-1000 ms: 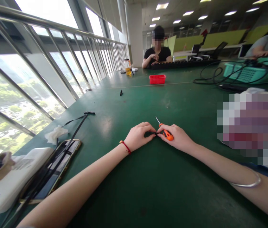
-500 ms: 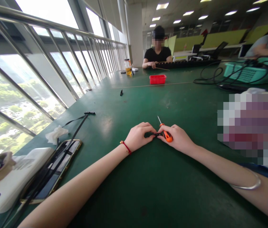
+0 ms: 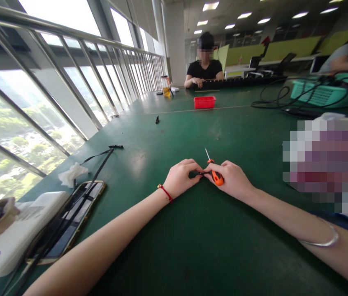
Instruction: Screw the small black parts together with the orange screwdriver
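Note:
Both my hands rest on the green table near its middle, fingertips meeting. My left hand is curled and pinches a small black part that sits between the two hands. My right hand is closed around an orange-handled screwdriver, whose thin metal shaft points up and away from me. A red string circles my left wrist and a silver bangle my right forearm.
A phone with a black strap lies at the left beside a white box and a crumpled tissue. Farther off are a red tray, a jar, cables and a teal basket. Two other people sit at the far end.
The screwdriver's shaft has tipped slightly to the right and more upright. My hands stay in place. The person in black lowered their hands to the table.

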The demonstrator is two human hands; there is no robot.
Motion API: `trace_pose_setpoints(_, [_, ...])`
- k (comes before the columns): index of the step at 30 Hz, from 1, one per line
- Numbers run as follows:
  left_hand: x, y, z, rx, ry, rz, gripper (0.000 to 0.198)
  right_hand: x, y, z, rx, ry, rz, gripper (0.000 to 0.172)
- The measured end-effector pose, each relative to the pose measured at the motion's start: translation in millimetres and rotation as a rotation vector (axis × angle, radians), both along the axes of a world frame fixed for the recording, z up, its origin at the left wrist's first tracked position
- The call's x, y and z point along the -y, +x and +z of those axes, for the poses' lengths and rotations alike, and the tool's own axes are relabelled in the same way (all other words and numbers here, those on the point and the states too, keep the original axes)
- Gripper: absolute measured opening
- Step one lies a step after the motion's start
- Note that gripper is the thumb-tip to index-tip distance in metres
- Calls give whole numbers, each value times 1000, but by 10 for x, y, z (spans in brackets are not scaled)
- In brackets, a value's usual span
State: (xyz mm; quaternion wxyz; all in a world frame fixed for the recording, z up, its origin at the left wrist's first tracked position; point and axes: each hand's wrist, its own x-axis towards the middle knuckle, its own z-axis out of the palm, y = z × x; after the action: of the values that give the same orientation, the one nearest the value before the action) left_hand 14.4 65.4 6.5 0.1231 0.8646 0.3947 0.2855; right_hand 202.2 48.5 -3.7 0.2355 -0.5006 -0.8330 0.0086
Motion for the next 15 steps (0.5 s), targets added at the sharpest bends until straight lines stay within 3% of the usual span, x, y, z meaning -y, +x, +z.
trace_pose_setpoints(9, [-27, 2, -13, 12, -44, -8, 10, 14, -10, 17, 121, 92, 0, 23])
trace_pose_setpoints(15, [-26, 3, -12, 17, -57, -3, 8, 0, -4, -11, 65, 65, 3, 22])
